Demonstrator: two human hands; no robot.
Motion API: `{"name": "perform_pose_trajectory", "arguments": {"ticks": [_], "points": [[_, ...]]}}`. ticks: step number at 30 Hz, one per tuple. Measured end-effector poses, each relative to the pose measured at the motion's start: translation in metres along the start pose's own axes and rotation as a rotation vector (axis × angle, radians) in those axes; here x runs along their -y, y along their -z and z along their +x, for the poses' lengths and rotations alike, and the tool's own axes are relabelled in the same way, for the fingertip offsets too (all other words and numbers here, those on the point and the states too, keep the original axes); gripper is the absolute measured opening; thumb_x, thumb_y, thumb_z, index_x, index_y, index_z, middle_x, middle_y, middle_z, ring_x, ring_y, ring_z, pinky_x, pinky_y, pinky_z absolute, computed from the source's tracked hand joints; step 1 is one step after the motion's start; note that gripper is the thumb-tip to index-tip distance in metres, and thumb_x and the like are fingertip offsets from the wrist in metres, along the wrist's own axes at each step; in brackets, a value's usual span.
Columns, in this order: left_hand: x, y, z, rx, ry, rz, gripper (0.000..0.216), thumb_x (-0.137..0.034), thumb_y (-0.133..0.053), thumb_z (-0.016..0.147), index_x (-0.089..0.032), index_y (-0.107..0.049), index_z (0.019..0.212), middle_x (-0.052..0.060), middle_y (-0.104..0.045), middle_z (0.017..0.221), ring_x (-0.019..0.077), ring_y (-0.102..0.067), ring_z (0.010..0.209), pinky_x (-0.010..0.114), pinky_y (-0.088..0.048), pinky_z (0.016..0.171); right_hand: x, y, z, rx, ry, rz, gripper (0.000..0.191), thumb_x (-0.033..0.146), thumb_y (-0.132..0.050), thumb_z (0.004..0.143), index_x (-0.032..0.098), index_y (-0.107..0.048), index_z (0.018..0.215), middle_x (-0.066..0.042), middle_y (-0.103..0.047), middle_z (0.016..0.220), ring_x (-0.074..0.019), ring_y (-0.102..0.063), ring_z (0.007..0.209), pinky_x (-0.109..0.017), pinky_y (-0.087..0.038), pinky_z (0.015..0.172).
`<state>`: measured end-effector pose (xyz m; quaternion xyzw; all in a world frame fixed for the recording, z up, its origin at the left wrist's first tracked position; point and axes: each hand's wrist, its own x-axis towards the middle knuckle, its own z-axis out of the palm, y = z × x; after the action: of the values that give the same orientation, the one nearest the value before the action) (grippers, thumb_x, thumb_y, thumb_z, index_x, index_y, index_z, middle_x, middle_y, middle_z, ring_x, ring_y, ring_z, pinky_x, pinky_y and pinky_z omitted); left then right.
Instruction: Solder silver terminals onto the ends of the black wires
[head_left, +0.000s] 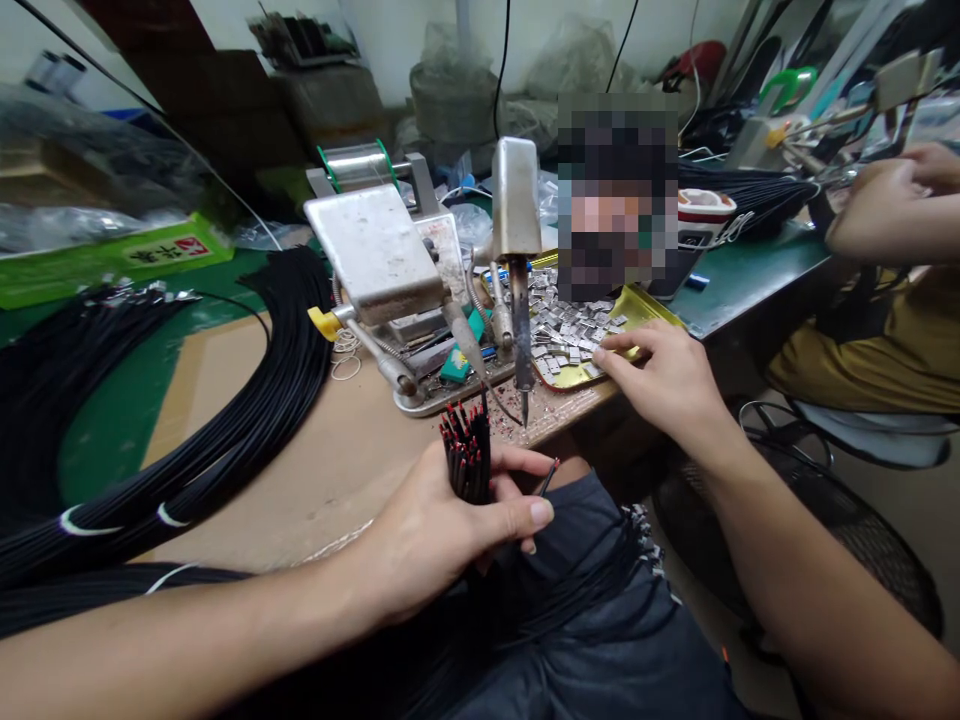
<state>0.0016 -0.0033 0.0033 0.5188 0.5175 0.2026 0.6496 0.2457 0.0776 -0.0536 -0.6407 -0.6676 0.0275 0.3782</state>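
My left hand [457, 530] is wrapped round a bundle of thin black cables [469, 465] with red wire ends pointing up. Between its thumb and index finger one single cable [550, 478] stands apart from the bundle. My right hand [664, 375] reaches to the yellow tray [656, 308], thumb and index finger pinched on a small metal connector [598, 353] at its near edge. Many more silver connectors [559, 325] lie loose in that tray. A soldering iron [521, 330] hangs tip down between my hands, held on a metal stand [382, 250].
Coiled black cables [292, 350] tied with white bands lie left on the table. A solder spool [360, 165] sits behind the stand, and a green box [112, 260] stands far left. Another person's arm [892, 215] is at the right, above a black fan [810, 540].
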Motion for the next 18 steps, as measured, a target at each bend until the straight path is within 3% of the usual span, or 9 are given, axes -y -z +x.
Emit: {"name": "perform_pose_trajectory", "arguments": {"ticks": [6, 9, 12, 15, 18], "points": [[0.002, 0.001, 0.001, -0.084, -0.004, -0.020, 0.032, -0.030, -0.072, 0.076, -0.013, -0.071, 0.102, -0.002, -0.063, 0.055, 0.0074, -0.048, 0.044, 0.016, -0.036, 0.040, 0.003, -0.005, -0.004, -0.090, 0.030, 0.010, 0.012, 0.026, -0.068, 0.080, 0.015, -0.075, 0.080, -0.009, -0.071, 0.084, -0.0261, -0.062, 0.085, -0.040, -0.046, 0.083], [0.002, 0.000, 0.001, -0.138, -0.002, -0.039, 0.030, -0.026, -0.071, 0.073, -0.012, -0.071, 0.099, -0.002, -0.059, 0.053, 0.0087, -0.049, 0.045, 0.016, -0.036, 0.039, 0.006, -0.003, -0.006, -0.100, -0.058, 0.110, 0.012, 0.028, -0.071, 0.079, 0.016, -0.073, 0.075, -0.007, -0.071, 0.079, -0.0248, -0.063, 0.079, -0.039, -0.047, 0.078], [0.003, 0.002, 0.002, -0.166, -0.011, -0.064, 0.034, -0.025, -0.072, 0.071, -0.011, -0.071, 0.102, -0.003, -0.059, 0.054, 0.0099, -0.051, 0.047, 0.016, -0.037, 0.038, 0.011, 0.005, -0.009, -0.109, -0.196, 0.287, 0.015, 0.032, -0.071, 0.080, 0.018, -0.071, 0.075, -0.005, -0.070, 0.074, -0.0213, -0.063, 0.069, -0.036, -0.048, 0.070], [0.003, 0.004, 0.004, -0.176, -0.014, -0.093, 0.037, -0.024, -0.074, 0.069, -0.011, -0.071, 0.104, -0.003, -0.059, 0.054, 0.0100, -0.051, 0.047, 0.016, -0.038, 0.037, 0.021, 0.014, -0.015, -0.177, -0.221, 0.560, 0.014, 0.033, -0.066, 0.087, 0.020, -0.065, 0.086, -0.005, -0.071, 0.082, -0.0200, -0.066, 0.072, -0.033, -0.051, 0.067], [0.001, 0.006, 0.006, -0.184, -0.018, -0.117, 0.037, -0.022, -0.075, 0.069, -0.011, -0.071, 0.104, -0.003, -0.058, 0.052, 0.0094, -0.050, 0.045, 0.016, -0.038, 0.036, 0.034, 0.019, -0.024, -0.090, -0.243, 0.920, 0.011, 0.032, -0.060, 0.092, 0.023, -0.055, 0.091, -0.002, -0.069, 0.083, -0.0164, -0.067, 0.068, -0.029, -0.053, 0.059]]}}
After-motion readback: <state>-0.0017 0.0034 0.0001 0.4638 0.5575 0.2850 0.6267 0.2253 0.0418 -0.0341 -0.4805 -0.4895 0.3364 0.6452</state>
